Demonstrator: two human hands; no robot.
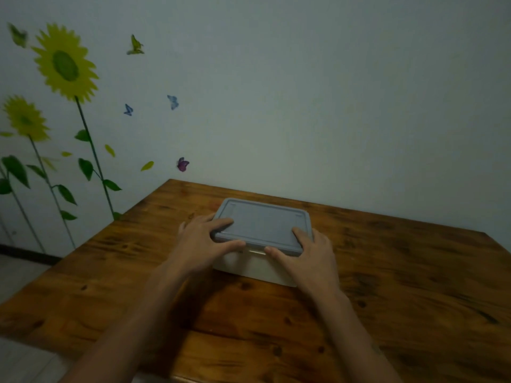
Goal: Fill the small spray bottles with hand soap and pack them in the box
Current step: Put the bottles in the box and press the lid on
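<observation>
Box is the thing to look at: a small white plastic box with straight sides, sitting on a big brown wooden table with dark knots and streaks in it. It stands near the far edge of the table, close to the wall. A flat grey plastic lid with round corners lies on top of the box and covers it all, so what is inside cannot be seen.

Two bare arms reach in from the near edge of the table. The left hand is on the near left corner of the lid. Its fingers are spread, with some lying on top of the lid and one along the lid's front edge. The right hand is on the near right corner. Its fingers lie on top of the lid and its thumb runs along the front edge. The fingers look mostly straight and flat on the lid, not curled round it. Both hands touch the lid, and they are well apart from each other, one at each corner.

Behind the table is a plain pale wall. On its left side are stickers: a tall yellow sunflower with a long green stem and leaves, a smaller yellow sunflower beside it, and some little butterflies in green, blue and purple.
</observation>
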